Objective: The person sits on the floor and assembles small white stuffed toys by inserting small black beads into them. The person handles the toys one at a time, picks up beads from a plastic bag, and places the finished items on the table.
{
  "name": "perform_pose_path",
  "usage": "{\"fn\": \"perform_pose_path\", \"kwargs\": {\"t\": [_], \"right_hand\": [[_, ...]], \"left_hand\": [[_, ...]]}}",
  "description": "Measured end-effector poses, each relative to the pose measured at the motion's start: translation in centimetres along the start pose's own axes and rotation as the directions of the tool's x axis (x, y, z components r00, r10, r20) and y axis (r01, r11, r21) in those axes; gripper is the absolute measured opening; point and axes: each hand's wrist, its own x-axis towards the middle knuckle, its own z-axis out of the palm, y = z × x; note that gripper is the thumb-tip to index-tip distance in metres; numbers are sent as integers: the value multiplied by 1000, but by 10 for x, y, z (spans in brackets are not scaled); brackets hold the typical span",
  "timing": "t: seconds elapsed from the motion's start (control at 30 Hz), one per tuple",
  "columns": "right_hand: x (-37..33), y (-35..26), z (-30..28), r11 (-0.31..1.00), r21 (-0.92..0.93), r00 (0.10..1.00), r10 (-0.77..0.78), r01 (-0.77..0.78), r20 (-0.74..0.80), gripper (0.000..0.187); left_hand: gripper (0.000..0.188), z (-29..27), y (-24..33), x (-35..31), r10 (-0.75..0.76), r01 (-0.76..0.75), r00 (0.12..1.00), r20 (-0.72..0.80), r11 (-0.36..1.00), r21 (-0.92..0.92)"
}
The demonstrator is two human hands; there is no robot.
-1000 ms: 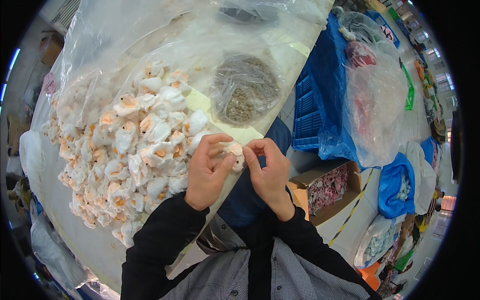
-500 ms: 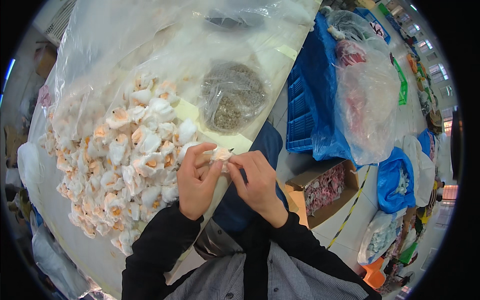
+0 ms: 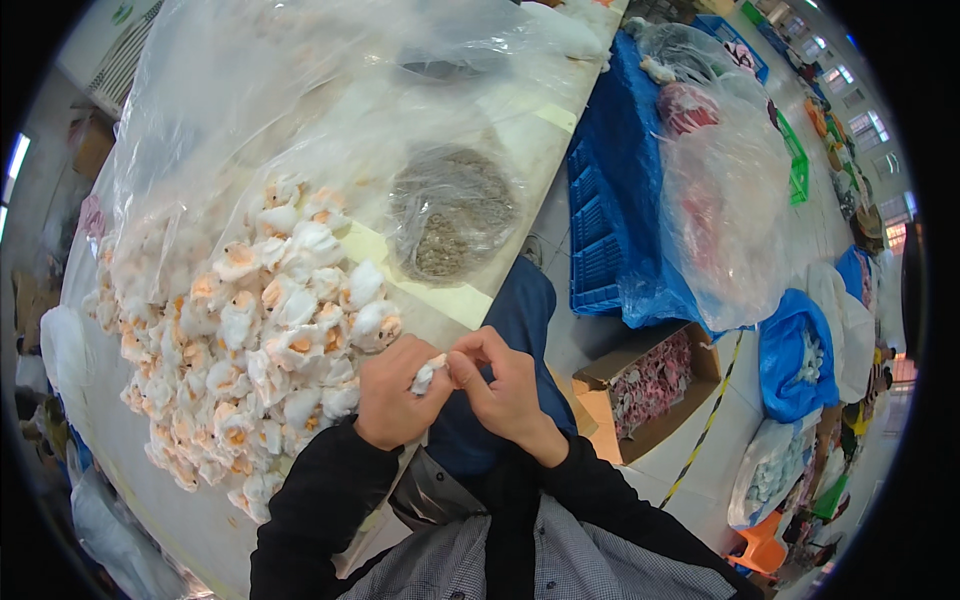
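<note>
In the head view, we find the left hand [image 3: 400,391] closed on a small white stuffed piece [image 3: 427,378], held near the edge of the table [image 3: 120,440]. The right hand [image 3: 508,392] has thumb and forefinger at the piece's end; we cannot tell whether they pinch it. We note a pile of peach-and-white pieces [image 3: 250,345] to the left, and a clear bag of grey-brown granules [image 3: 450,215] beyond.

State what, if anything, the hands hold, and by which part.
A small pale fluffy piece. The left hand grips its left part, largely hidden; the right hand is at its right end, though a pinch there cannot be confirmed.
</note>
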Motion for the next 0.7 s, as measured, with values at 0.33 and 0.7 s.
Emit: {"fn": "perform_pose_path", "kwargs": {"t": [0.33, 0.7], "right_hand": [[6, 20, -10, 969, -161, 980, -198, 190, -34, 14], [7, 73, -6, 971, -137, 924, -230, 197, -306, 25]], "left_hand": [[13, 3, -19, -5, 32, -36, 999, 42, 996, 81], [34, 7, -18, -11, -174, 176, 984, -27, 977, 120]]}}
